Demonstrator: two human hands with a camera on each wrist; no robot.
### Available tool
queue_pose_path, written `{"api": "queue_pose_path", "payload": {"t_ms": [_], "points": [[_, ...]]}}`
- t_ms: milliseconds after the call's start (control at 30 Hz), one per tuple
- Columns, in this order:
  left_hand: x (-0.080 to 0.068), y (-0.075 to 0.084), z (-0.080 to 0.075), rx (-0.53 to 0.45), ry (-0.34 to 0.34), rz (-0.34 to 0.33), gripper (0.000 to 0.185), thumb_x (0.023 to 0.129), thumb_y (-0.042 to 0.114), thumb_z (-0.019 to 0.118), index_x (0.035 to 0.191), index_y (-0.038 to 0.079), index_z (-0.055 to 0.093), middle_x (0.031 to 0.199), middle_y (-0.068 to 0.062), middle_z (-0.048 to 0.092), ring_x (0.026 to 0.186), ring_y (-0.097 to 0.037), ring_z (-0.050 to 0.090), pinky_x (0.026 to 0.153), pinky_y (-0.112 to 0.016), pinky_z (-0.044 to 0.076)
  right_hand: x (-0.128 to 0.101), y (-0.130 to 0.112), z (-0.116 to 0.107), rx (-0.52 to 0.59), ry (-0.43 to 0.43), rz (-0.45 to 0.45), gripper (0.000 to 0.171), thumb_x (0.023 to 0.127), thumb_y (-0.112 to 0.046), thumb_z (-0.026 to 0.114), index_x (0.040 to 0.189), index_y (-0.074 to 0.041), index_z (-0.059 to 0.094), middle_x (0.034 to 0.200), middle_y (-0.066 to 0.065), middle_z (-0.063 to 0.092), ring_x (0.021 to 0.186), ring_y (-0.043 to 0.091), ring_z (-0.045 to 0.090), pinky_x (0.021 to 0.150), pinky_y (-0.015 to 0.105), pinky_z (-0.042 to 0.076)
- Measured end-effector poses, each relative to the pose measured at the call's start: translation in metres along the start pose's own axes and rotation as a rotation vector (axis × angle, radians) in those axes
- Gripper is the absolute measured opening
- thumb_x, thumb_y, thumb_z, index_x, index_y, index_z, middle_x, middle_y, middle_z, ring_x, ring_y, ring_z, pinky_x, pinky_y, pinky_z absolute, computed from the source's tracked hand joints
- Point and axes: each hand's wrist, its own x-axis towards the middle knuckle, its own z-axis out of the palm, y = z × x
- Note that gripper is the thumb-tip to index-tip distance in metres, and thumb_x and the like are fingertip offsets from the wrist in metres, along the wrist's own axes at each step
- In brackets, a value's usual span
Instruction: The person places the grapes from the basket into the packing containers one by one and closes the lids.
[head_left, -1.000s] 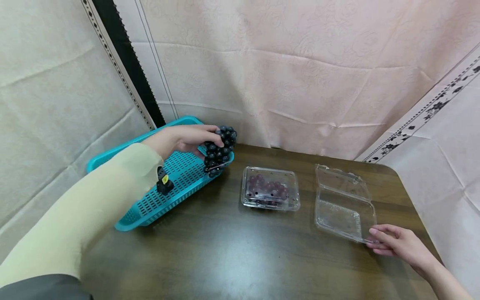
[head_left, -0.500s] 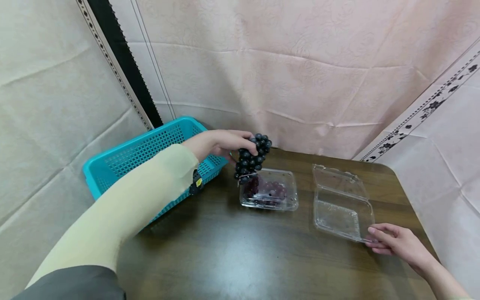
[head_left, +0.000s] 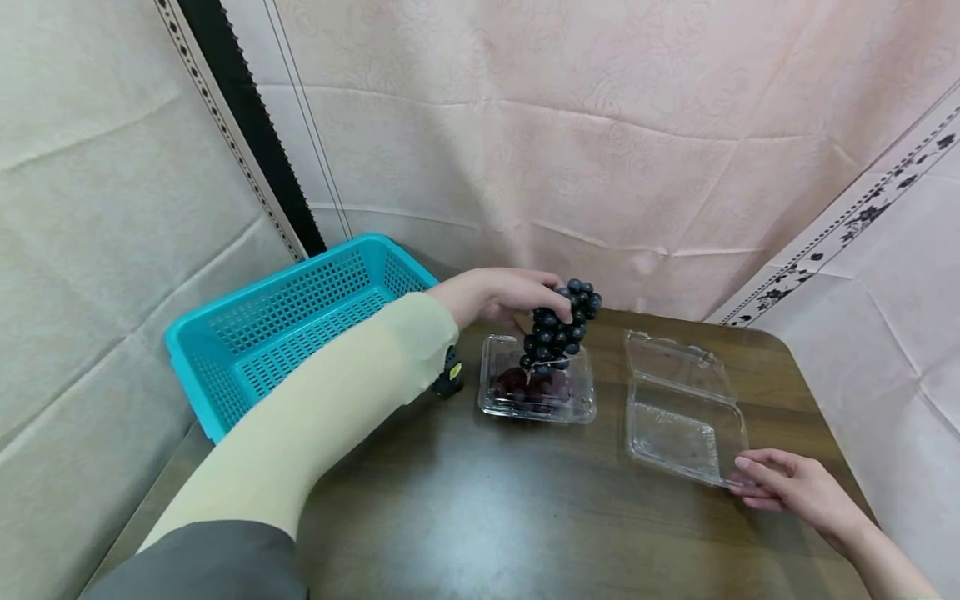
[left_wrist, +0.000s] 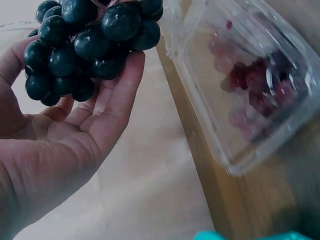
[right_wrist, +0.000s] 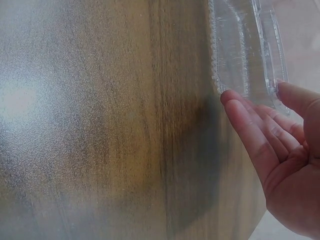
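brn wood tbl (head_left: 600, 517), pale creased cloth (head_left: 525, 150) behind, blk strip (head_left: 258, 125) L; floral border (head_left: 847, 215) R

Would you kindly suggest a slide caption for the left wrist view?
Left hand holding dark grapes near a clear box of red grapes.

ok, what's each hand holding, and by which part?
Left hand: dark grape bunch, gripped on its left side as seen in the head view. Right hand: open clear container, pinched at its near right corner.

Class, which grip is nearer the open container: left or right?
Right. The right grip holds the open container by its near corner; the left grip, left of it, holds dark grapes.
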Motion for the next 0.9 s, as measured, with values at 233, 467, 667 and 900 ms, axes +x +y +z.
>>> {"api": "queue_pose_path", "payload": {"t_ms": [233,467,667,900], "points": [[0.019,0.010,0.020,0.017,-0.025,0.004,0.029,0.096,0.021,0.070,0.120,0.012,0.056,0.134,-0.011,0.060,0.116,-0.030,0.065,0.085,-0.047,0.063,0.000,0.001,-0.001,0.001,-0.010,0.004,0.062,0.114,-0.024,0.055,0.145,0.027,0.037,0.124,0.021,0.075,0.102,0.018,0.079,0.088,0.039,0.064],[0.037,0.014,0.041,-0.012,-0.018,0.011,0.025,0.095,0.019,0.072,0.111,0.012,0.054,0.120,-0.009,0.063,0.105,-0.027,0.065,0.080,-0.049,0.063,-0.001,0.000,0.001,0.009,0.012,-0.017,0.059,0.113,-0.020,0.056,0.143,0.027,0.040,0.121,0.019,0.076,0.100,0.017,0.079,0.086,0.039,0.064],[0.050,0.018,0.057,0.031,0.002,0.039,0.026,0.093,0.019,0.073,0.112,0.013,0.056,0.116,-0.005,0.063,0.102,-0.023,0.064,0.080,-0.049,0.062,-0.001,0.000,0.003,0.010,0.035,-0.020,0.058,0.113,-0.020,0.057,0.143,0.027,0.041,0.121,0.019,0.076,0.099,0.018,0.079,0.085,0.039,0.065],[0.061,0.019,0.075,0.049,0.030,0.064,0.024,0.094,0.019,0.074,0.108,0.013,0.056,0.114,-0.002,0.059,0.098,-0.019,0.062,0.083,-0.051,0.063,0.000,0.001,0.003,0.019,0.025,-0.027,0.054,0.113,-0.019,0.058,0.140,0.025,0.045,0.119,0.015,0.077,0.099,0.019,0.080,0.085,0.039,0.065]]}}
